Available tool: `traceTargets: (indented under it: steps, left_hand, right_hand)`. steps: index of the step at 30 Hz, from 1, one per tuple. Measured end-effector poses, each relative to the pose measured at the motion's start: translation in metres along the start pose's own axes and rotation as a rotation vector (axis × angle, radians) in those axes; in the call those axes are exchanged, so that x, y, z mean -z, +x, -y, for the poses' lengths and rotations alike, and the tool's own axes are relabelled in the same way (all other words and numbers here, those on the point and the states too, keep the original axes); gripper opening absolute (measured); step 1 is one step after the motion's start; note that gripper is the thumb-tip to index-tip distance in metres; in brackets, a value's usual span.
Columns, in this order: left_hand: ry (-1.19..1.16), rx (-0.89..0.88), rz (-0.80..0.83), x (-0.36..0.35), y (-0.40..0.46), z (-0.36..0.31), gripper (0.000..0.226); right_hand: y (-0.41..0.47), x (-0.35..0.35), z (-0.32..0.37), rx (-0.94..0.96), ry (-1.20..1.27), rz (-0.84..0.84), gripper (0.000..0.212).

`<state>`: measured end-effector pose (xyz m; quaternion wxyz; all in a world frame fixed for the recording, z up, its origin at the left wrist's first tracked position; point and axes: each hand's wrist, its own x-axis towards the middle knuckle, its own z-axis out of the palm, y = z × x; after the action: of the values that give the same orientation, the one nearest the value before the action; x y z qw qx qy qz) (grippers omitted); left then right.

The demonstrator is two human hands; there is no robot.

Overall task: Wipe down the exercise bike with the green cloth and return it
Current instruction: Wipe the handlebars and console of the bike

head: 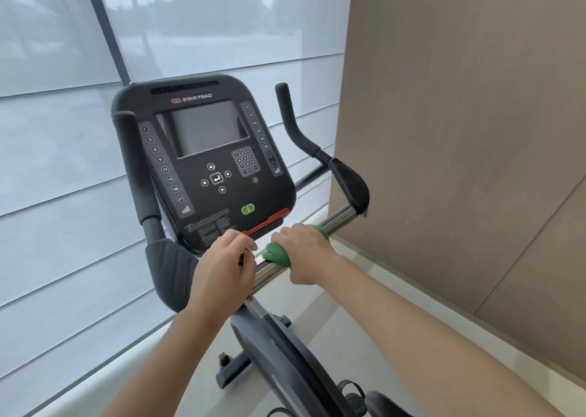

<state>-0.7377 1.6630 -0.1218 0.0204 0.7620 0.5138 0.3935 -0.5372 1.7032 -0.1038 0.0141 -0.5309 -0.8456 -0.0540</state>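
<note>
**A:** Where is the cloth against your grip?

**B:** Your right hand (pixel 302 251) is curled over the chrome handlebar (pixel 336 218) of the exercise bike (pixel 279 362), and the green cloth (pixel 277 255) is bunched under your palm, wrapped round the bar. Green shows at both sides of your fist: a thick fold toward the console side, a smaller edge past your knuckles on the far side. The cloth is touching the metal.

**A:** And your other hand?

**B:** Your left hand (pixel 223 264) rests on the same bar just beside the cloth, fingers bent, fingertips close together near the console's lower edge by the red strip (pixel 266 223). You cannot tell from here whether it is pinching anything.

**A:** What's around you?

**B:** The dark console (pixel 203 163) sits straight ahead, screen blank, with a green button (pixel 248 209) low on its face. Behind it hang pale window blinds (pixel 57 163) with a dark frame post. A beige panelled wall (pixel 459 115) stands to your right, and the floor (pixel 364 290) below is light.

**A:** Count it for me.

**B:** One cloth, one console, one green button, two upright padded grips (pixel 133 163) either side of the console, two dark elbow pads (pixel 348 180), and two hands on the bar.
</note>
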Motion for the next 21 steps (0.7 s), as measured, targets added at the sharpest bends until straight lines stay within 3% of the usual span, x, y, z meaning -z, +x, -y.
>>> traceTargets:
  steps: [2, 6, 10, 15, 17, 21]
  left_hand:
    - [0.114, -0.027, 0.0, 0.018, -0.008, 0.022, 0.017]
    - [0.123, -0.071, -0.084, 0.024, -0.023, 0.029, 0.014]
    - [0.058, 0.004, -0.208, 0.021, -0.023, 0.03, 0.018]
    - [0.14, -0.024, -0.125, 0.023, -0.023, 0.031, 0.016]
    - [0.199, -0.024, -0.091, 0.023, -0.023, 0.034, 0.018]
    - [0.285, -0.035, -0.101, 0.02, -0.026, 0.033, 0.019]
  right_hand:
    - [-0.001, 0.005, 0.023, 0.08, 0.014, -0.022, 0.046]
    - [0.002, -0.004, 0.086, 0.202, 0.064, -0.089, 0.048]
    - [0.001, -0.018, 0.081, 0.222, 0.151, -0.194, 0.049]
    - [0.006, -0.022, 0.025, 0.398, 0.204, -0.137, 0.055]
    - [0.012, -0.017, -0.027, 0.303, 0.166, -0.083, 0.058]
    - [0.017, -0.002, -0.125, 0.018, 0.065, 0.036, 0.04]
